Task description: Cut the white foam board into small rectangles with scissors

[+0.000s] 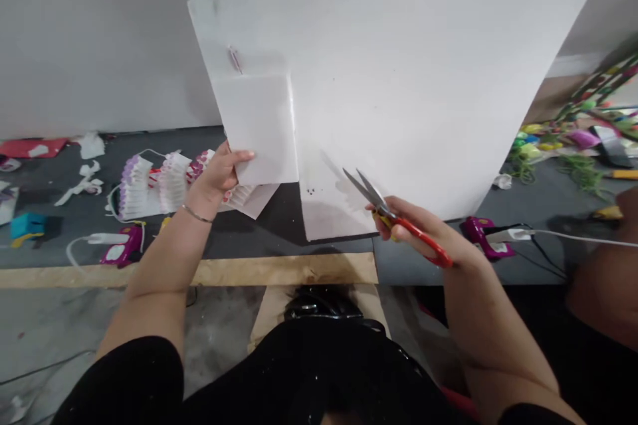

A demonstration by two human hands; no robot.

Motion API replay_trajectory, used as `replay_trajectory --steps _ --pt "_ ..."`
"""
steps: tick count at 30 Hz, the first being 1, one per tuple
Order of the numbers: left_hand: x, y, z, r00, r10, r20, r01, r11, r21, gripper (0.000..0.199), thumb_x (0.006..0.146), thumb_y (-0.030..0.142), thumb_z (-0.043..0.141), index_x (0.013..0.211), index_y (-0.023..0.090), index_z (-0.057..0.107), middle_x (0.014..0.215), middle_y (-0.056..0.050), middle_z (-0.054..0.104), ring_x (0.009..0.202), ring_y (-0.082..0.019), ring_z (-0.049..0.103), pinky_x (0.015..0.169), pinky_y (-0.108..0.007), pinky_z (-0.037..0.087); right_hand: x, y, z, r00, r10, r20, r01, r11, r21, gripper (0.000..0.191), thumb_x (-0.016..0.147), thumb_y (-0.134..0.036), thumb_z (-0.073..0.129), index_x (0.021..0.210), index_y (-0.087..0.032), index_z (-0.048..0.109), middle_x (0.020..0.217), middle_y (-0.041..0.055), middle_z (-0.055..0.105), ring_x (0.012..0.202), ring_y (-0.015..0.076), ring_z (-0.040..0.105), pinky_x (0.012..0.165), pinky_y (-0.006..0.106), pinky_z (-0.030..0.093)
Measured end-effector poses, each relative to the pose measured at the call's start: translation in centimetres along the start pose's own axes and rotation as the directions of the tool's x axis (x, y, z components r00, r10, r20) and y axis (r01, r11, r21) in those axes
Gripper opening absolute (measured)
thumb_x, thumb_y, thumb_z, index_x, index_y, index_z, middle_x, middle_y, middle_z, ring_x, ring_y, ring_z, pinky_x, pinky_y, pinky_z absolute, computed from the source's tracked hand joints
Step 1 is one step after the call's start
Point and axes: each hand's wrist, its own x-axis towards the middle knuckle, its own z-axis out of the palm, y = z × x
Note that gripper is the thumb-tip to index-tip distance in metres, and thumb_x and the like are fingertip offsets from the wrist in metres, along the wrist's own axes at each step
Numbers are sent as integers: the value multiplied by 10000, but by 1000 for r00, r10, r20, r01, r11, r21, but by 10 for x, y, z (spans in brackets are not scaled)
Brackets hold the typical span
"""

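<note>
Red-handled scissors (406, 229), blades parted, over white board (423, 80).

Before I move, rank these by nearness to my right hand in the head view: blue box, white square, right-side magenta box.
From the right hand:
1. Magenta box, just right.
2. White square, left, in the left hand.
3. Blue box, far left.

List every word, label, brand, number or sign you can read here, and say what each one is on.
No text can be read.
Pale patches on the left magenta device and right magenta device: too small and blurred to make out any print.
Scissors: no lettering visible.
Large white board: only small dark specks, no readable characters.
</note>
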Motion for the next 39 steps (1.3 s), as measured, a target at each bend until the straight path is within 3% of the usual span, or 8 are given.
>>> replay_trajectory --steps 3,8,12,17,24,29,35,39 --pt "5 21 -6 1000 -13 14 11 997 80 518 531 283 986 1014 202 815 1026 -91 873 1165 -390 786 969 -452 688 16 -14 -2 1000 -23 4 22 994 106 579 1007 -711 650 1314 -221 676 917 44 663 767 177 650 694 334 566" --pt "14 57 -9 1000 1 6 -2 979 204 508 510 360 993 977 238 835 944 -14 872 1208 -406 737 1050 -508 651 50 -38 -6 995 -60 75 46 983 176 679 974 -823 603 1223 -195 674 874 45 672 712 165 667 626 320 579" --pt "19 91 -6 997 51 57 -63 971 232 513 524 309 961 1010 216 827 946 -34 864 1266 -416 709 1027 -484 654 74 -65 -13 994 -94 61 80 977 198 705 929 -864 627 1170 -204 670 805 13 650 631 146 645 566 304 572" --pt "19 120 -5 991 38 127 -73 957 281 463 531 267 918 977 185 823 864 -69 846 1275 -454 708 946 -487 668 99 -90 -17 995 -13 95 -12 966 257 715 905 -902 609 1117 -222 669 721 7 661 572 169 656 533 317 572" --pt "20 110 -27 990 -99 100 54 924 380 508 493 355 992 923 158 808 697 -66 796 760 -313 747 670 -397 631 109 -91 -19 984 109 138 -135 972 195 696 892 -903 623 1049 -226 673 650 -4 642 476 159 601 454 302 532" --pt "28 101 -39 983 -164 77 120 908 401 585 541 314 975 1080 136 834 745 -88 816 863 -365 786 812 -487 673 109 -83 -32 979 146 141 -165 977 132 668 908 -848 667 1037 -196 733 649 17 627 471 154 582 414 297 483" --pt "33 93 -24 964 -194 182 118 926 360 459 529 278 944 958 165 828 705 -71 804 673 -281 777 606 -352 646 97 -79 -40 983 106 147 -110 994 25 554 986 -756 659 1046 -209 725 650 -11 589 501 122 537 477 284 486" --pt "30 89 -24 970 -139 197 75 950 302 345 525 251 899 854 178 829 761 -84 831 666 -274 795 569 -313 634 71 -74 -33 1000 -2 29 3 1000 -15 412 997 -645 722 1060 -239 756 682 -1 592 582 145 548 558 316 524"
